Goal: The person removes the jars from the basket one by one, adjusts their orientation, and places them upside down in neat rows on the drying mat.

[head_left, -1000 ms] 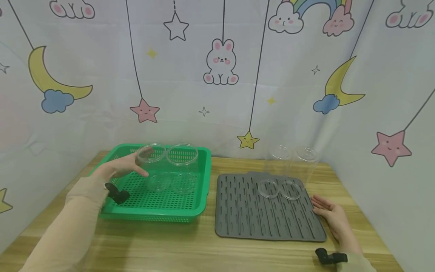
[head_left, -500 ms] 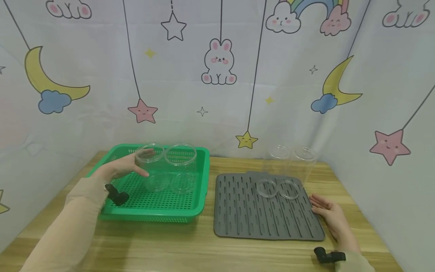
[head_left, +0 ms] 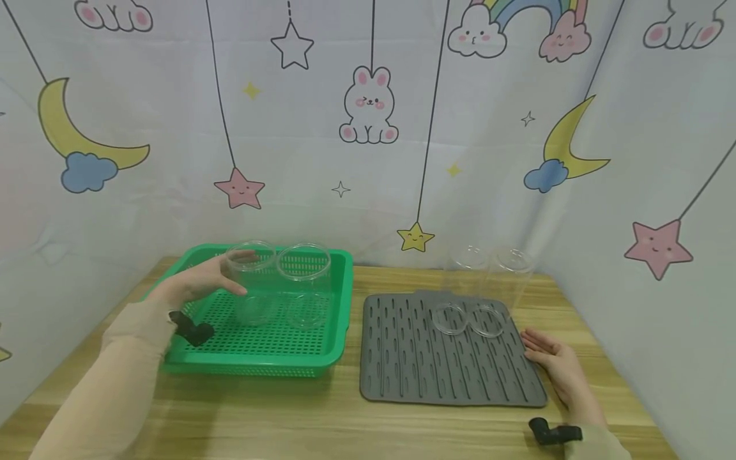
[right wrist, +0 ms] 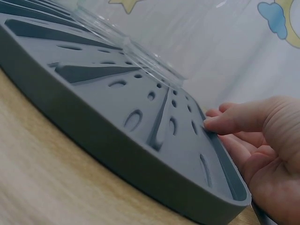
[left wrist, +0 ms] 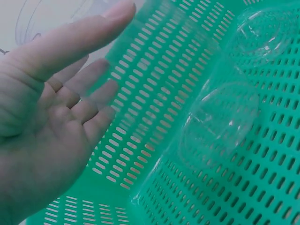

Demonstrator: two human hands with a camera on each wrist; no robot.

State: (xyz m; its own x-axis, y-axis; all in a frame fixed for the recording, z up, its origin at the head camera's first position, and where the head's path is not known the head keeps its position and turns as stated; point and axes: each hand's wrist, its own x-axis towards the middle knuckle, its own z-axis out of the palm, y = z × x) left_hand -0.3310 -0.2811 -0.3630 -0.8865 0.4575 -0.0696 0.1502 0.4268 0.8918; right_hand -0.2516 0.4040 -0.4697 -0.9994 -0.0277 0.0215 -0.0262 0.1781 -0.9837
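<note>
My left hand [head_left: 198, 281] holds a clear plastic cup [head_left: 261, 284] over the green basket [head_left: 328, 358], with the thumb on its near side and the other fingers behind it. Another clear cup [head_left: 305, 291] stands upright beside it in the basket. In the left wrist view, the held cup's see-through wall lies across the fingers [left wrist: 99, 96]. At the right edge of the grey ridged mat [head_left: 402, 358], my right hand [head_left: 560, 367] rests with loosely extended fingers. Its thumb touches the mat's raised rim [right wrist: 220, 150] in the right wrist view.
Two more clear cups stand upside down on the mat's back right part, a left one [head_left: 460, 284] and a right one [head_left: 506, 284]. Everything stands on a wood-grain table [head_left: 276, 415]. A cartoon-printed curtain [head_left: 322, 211] closes off the back and sides.
My left hand and its cup have shifted slightly left, widening the space to the neighbouring cup. The head view has turned slightly. My right hand stays by the mat.
</note>
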